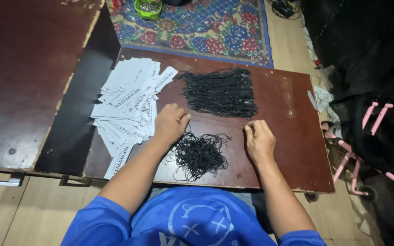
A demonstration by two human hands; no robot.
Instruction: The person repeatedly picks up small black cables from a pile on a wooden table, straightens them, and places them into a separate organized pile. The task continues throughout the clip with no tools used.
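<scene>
My left hand (170, 123) and my right hand (259, 139) rest on a low dark red board (288, 136), fingers pinched. A thin black string (217, 121) stretches taut between them, one end in each hand. Just behind the string lies a flat, spread bundle of black strings (220, 92). A tangled heap of black strings (200, 154) sits between my forearms near the board's front edge. A fanned stack of white paper tags with black print (128, 102) lies to the left of my left hand.
A second dark red board (23, 77) stands at the left. A flowered rug (206, 27) lies beyond the board, with a green bowl (147, 8) on it. Dark cloth and a pink frame (370, 132) crowd the right side.
</scene>
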